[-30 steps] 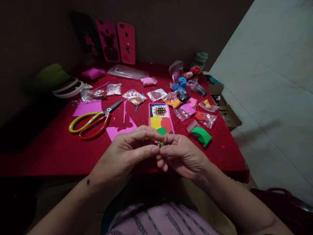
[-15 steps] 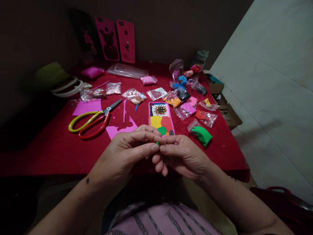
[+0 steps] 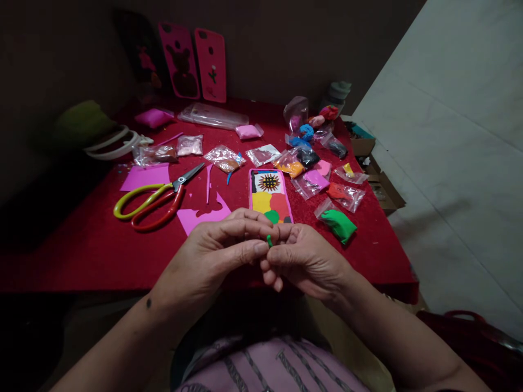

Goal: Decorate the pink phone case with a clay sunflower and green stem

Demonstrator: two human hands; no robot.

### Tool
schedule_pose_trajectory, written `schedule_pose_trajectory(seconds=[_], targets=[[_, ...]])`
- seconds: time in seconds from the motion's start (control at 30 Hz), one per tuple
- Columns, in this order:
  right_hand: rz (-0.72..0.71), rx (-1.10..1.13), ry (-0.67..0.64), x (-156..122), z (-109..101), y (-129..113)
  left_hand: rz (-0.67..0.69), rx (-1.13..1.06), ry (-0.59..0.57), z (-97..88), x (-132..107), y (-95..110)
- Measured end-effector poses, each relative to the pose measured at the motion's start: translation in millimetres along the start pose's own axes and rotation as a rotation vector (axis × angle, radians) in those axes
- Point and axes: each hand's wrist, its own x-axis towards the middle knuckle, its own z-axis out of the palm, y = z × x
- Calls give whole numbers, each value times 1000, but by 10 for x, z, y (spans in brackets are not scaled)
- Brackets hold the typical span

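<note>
A tiny piece of green clay [image 3: 269, 240] sits between the fingertips of both hands. My left hand [image 3: 229, 239] is closed, thumb and forefinger at the clay's left side. From the right, my right hand [image 3: 302, 253] pinches the same piece with thumb and forefinger. Just beyond the fingers lies a phone case [image 3: 267, 201] with a pink rim, covered in coloured patches and a dark spiky sun shape on white; its near end is hidden by my hands. To its right rests a bag of green clay [image 3: 338, 224].
Red-and-yellow-handled scissors [image 3: 157, 201] and a cut pink sheet [image 3: 192, 218] lie to the left. Several clay bags, among them an orange one [image 3: 289, 164], spread over the red cloth [image 3: 81, 256]. Decorated cases [image 3: 211, 65] lean at the back. Cardboard boxes [image 3: 386, 190] stand beyond the right edge.
The green clay shows more between my fingertips now, as a short upright strip. My hands have shifted slightly to the right, still together.
</note>
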Motion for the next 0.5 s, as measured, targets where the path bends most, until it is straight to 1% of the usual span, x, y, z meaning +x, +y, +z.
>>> schedule_pose_trajectory(seconds=[0.1, 0.2, 0.3, 0.37, 0.5], targets=[[25, -4, -2, -1, -8, 1, 2, 4, -2, -3, -3, 8], [42, 9, -43, -15, -24, -7, 0, -41, -24, -18, 0, -4], [28, 33, -98, -30, -45, -14, -19, -96, -61, -27, 7, -35], [13, 26, -103, -36, -56, -10, -39, -137, -78, -21, 11, -49], [5, -14, -54, -37, -58, 8, -31, -113, -22, 5, 14, -48]])
